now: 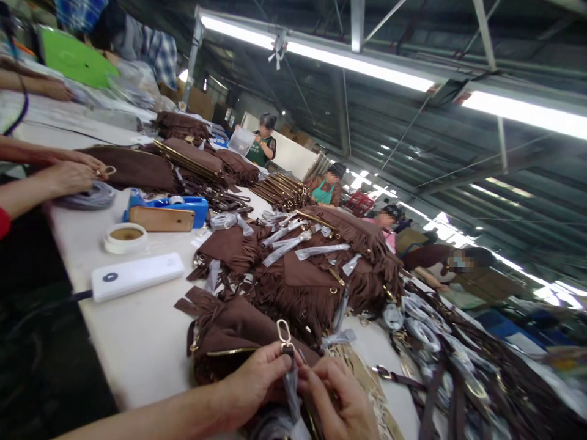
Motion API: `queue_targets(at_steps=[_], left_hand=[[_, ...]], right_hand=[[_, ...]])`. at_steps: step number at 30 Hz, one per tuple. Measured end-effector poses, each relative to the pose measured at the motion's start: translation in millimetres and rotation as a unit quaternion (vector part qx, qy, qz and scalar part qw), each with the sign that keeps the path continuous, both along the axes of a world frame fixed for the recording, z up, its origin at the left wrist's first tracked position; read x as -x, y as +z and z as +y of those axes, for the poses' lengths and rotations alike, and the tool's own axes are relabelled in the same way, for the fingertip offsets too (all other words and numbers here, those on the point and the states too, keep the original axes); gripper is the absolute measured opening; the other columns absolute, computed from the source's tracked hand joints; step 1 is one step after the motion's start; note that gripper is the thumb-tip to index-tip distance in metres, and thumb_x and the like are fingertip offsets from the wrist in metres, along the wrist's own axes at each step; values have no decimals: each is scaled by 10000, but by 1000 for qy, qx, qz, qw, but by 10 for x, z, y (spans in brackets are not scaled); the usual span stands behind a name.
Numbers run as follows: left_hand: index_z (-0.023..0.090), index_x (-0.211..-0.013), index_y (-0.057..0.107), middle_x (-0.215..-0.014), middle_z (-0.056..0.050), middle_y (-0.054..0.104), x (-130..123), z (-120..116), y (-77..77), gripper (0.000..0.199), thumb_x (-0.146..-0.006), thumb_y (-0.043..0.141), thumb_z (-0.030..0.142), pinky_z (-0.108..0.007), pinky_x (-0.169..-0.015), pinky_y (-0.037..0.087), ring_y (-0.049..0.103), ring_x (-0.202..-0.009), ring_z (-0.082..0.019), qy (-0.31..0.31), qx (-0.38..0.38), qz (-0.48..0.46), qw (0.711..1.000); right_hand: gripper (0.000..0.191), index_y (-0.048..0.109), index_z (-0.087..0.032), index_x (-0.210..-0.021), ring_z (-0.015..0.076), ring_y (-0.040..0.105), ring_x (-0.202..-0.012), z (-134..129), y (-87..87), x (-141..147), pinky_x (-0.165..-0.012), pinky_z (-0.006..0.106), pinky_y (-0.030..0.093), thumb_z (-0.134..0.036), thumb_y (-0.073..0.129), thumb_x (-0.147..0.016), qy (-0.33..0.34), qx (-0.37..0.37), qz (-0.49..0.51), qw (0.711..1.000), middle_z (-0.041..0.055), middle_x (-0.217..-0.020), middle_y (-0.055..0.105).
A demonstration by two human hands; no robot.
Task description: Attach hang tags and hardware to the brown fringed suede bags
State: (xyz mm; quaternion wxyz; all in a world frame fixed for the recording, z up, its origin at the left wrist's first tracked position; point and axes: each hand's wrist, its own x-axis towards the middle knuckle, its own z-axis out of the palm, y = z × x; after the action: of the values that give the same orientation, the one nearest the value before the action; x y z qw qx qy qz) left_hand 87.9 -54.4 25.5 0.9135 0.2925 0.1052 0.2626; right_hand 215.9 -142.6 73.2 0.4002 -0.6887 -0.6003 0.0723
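My left hand (259, 376) pinches the end of a dark brown strap (288, 349) between thumb and fingers. A gold oval ring (284, 331) stands up from that end. Greyish clear plastic wrap (291, 388) covers the strap below the ring. My right hand (339, 397) has its fingers closed at the wrapped part, close beside the left; exactly what they grip is partly hidden. Just behind my hands lies a brown bag (229, 327) with a gold zipper and fringe. A coiled, wrapped strap portion (270, 421) shows beneath my hands.
Fringed brown bags (312, 275) are heaped mid-table. Many wrapped straps (426, 333) lie at right. On the left are a white power bank (137, 276), a tape roll (125, 237), a phone (161, 219) and a blue tape dispenser (197, 211). A co-worker's hands (68, 177) hold another strap.
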Motion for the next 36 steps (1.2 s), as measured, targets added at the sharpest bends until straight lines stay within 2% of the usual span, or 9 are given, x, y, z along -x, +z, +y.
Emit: queue_targets(at_steps=[2, 5, 9, 14, 18, 22, 26, 32, 36], left_hand=[[165, -890, 541, -753, -13, 652, -40, -20, 4, 473, -698, 779, 526, -273, -671, 470, 625, -652, -147, 18, -47, 28, 998], [154, -934, 551, -688, 15, 606, -83, -44, 29, 413, -781, 660, 521, -237, -573, 408, 557, -555, -117, 50, -152, 73, 984], [135, -1007, 581, -688, 29, 548, -108, -66, 49, 366, -835, 574, 458, -239, -570, 387, 505, -561, -112, 64, -234, 98, 965], [117, -1120, 600, -724, 14, 539, -91, -86, 19, 396, -884, 520, 425, -258, -621, 412, 501, -618, -134, 72, -301, 118, 944], [145, -1068, 654, -778, 2, 549, -62, -80, 36, 322, -921, 504, 389, -254, -671, 426, 480, -673, -137, 95, -347, 120, 925], [185, -1110, 674, -897, -24, 593, -3, -68, 139, 291, -945, 507, 356, -295, -870, 449, 507, -806, -171, 101, -386, 108, 910], [202, -1139, 668, -1069, -43, 617, 60, -54, 257, 287, -925, 537, 341, -335, -1033, 377, 526, -1028, -215, 69, -397, 73, 913], [132, -827, 650, -834, -33, 577, -15, 16, 247, 489, -928, 464, 573, -302, -822, 441, 536, -833, -193, 72, -336, 105, 933], [130, -791, 628, -823, -37, 570, -25, 51, 244, 463, -944, 443, 526, -267, -708, 445, 542, -785, -178, 77, -368, 151, 914]], right_hand=[[393, 603, -234, -672, 143, 565, -545, -86, 142, -33, -563, 229, 419, -484, 499, -957, -17, 28, -87, 996, -22, -596, 593], [389, 576, -248, -667, 130, 540, -478, -185, 309, -17, -512, 239, 367, -452, 443, -970, -25, 68, -189, 979, -46, -545, 583], [331, 587, -261, -665, 129, 529, -437, -213, 389, 48, -491, 260, 328, -374, 450, -944, -45, 73, -262, 961, -55, -514, 581], [302, 562, -252, -653, 129, 561, -465, -168, 323, 65, -498, 254, 336, -298, 440, -926, -48, 71, -258, 962, -44, -548, 608], [289, 550, -248, -650, 136, 593, -507, -123, 281, 63, -521, 249, 354, -273, 451, -921, -37, 63, -236, 969, -38, -573, 628], [300, 554, -246, -661, 142, 601, -530, -106, 258, 41, -533, 244, 370, -286, 443, -937, -34, 67, -214, 974, -24, -601, 644], [294, 555, -242, -671, 150, 622, -554, -100, 254, 27, -546, 244, 382, -288, 442, -939, -33, 82, -203, 975, -21, -622, 658], [277, 608, -235, -707, 146, 665, -581, -78, 276, 66, -564, 227, 417, -274, 469, -943, 3, 60, -169, 984, -25, -642, 690], [263, 634, -240, -749, 150, 656, -581, -136, 254, 59, -569, 225, 460, -297, 489, -961, -15, 21, -149, 989, -22, -660, 682]])
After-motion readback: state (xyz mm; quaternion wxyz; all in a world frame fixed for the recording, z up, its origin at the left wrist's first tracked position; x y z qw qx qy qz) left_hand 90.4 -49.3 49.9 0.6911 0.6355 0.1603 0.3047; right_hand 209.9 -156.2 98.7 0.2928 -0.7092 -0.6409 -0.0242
